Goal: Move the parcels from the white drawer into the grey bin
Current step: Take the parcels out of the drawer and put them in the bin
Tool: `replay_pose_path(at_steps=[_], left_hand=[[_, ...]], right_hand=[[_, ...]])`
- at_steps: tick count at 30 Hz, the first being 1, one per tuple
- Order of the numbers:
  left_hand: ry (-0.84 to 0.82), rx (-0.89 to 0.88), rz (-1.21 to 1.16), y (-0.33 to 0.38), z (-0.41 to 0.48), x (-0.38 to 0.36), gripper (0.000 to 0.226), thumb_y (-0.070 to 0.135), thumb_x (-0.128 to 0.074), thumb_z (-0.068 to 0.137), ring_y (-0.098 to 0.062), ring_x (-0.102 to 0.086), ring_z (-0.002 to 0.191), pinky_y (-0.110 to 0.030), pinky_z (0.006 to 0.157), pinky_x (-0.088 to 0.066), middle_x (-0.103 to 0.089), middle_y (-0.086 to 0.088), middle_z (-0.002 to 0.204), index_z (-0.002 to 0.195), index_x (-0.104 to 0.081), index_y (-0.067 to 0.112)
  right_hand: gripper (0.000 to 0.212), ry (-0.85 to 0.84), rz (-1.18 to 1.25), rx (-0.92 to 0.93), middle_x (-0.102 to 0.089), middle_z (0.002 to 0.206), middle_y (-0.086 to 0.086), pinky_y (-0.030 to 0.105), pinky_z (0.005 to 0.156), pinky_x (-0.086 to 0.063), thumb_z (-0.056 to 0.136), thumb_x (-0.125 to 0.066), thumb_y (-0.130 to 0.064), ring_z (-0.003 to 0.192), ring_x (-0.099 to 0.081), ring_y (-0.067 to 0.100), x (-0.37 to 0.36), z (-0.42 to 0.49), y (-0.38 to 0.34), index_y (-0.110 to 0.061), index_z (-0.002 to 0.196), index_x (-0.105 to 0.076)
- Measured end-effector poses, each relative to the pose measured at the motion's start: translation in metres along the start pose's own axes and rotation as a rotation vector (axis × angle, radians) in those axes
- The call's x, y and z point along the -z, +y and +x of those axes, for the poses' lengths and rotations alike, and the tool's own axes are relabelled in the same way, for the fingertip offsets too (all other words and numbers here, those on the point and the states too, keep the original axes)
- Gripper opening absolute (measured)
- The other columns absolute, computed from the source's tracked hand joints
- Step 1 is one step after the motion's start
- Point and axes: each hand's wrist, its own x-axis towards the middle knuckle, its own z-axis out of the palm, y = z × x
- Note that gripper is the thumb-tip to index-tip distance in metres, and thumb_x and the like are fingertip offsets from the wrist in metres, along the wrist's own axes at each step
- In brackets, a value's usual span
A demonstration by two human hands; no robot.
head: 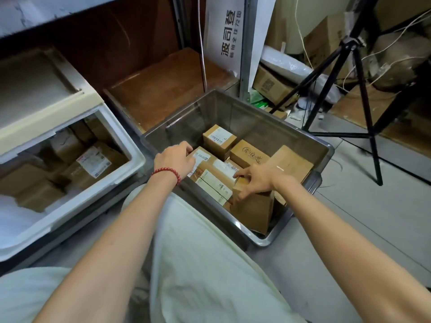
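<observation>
Parcels remain in white drawer [70,220], which sits at 9 o'clock from grey bin [256,122]. Topmost drawer parcel [93,163] lies flat, white label up, long axis approx 10-to-4. Both grips are down inside the bin. Left grip [175,159], red bracelet [166,173] on wrist, has fingers curled over far end of a flat labelled parcel [210,176]. Right grip [254,180] pinches top of a small upright carton [251,210] toward bin's 5 o'clock corner, thumb on one side, fingers on the other. Judgement: settling the load, approx halfway thru. Left grip is the nearer one to the drawer, so the next reach prob. goes to 9 o'clock w/ that side, across the bin rim.
</observation>
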Motion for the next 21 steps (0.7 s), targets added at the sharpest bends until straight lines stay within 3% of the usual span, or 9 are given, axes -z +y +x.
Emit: replay_pose_path(at_steps=[8, 12, 15, 18, 21], left_hand=[[0.031, 0.035, -0.002, -0.019, -0.008, 0.012, 0.034, 0.039, -0.052, 0.094, -0.025, -0.058, 0.109, -0.043, 0.091, -0.049, -0.063, -0.005, 0.12, 0.124, -0.051, 0.022], [0.069, 0.082, 0.001, -0.03, -0.014, 0.019, 0.034, 0.038, -0.051, 0.095, -0.026, -0.058, 0.109, -0.04, 0.086, -0.049, -0.063, -0.006, 0.119, 0.125, -0.051, 0.022], [0.073, 0.124, 0.012, -0.041, -0.019, 0.026, 0.034, 0.038, -0.051, 0.095, -0.027, -0.058, 0.108, -0.04, 0.086, -0.048, -0.063, -0.007, 0.119, 0.125, -0.051, 0.022], [0.065, 0.154, 0.003, -0.051, -0.027, 0.029, 0.033, 0.038, -0.05, 0.096, -0.027, -0.056, 0.111, -0.041, 0.09, -0.045, -0.062, -0.008, 0.12, 0.124, -0.051, 0.021], [0.077, 0.191, -0.023, -0.061, -0.035, 0.031, 0.032, 0.037, -0.05, 0.096, -0.028, -0.055, 0.113, -0.042, 0.094, -0.045, -0.061, -0.007, 0.122, 0.123, -0.052, 0.021]], right_hand=[[0.077, 0.014, -0.01, -0.094, -0.057, 0.123, 0.001, 0.033, 0.091, -0.047, 0.069, -0.076, -0.057, 0.107, -0.053, 0.02, -0.014, -0.009, -0.001, -0.03, 0.135, -0.045], [0.089, 0.107, -0.256, -0.208, -0.052, 0.12, 0.005, 0.037, 0.09, -0.051, 0.067, -0.069, -0.069, 0.105, -0.054, 0.024, -0.03, -0.013, -0.017, -0.028, 0.139, -0.037], [0.083, 0.137, -0.304, -0.217, -0.05, 0.121, 0.007, 0.039, 0.09, -0.049, 0.07, -0.069, -0.067, 0.106, -0.051, 0.025, -0.041, -0.01, -0.03, -0.028, 0.137, -0.039], [0.074, 0.077, -0.31, -0.195, -0.051, 0.124, 0.006, 0.042, 0.095, -0.047, 0.074, -0.067, -0.064, 0.111, -0.05, 0.025, -0.044, -0.006, -0.037, -0.026, 0.133, -0.044], [0.066, -0.12, -0.217, -0.229, -0.056, 0.124, 0.002, 0.039, 0.097, -0.045, 0.076, -0.069, -0.059, 0.113, -0.051, 0.024, -0.026, -0.003, -0.036, -0.024, 0.129, -0.052]])
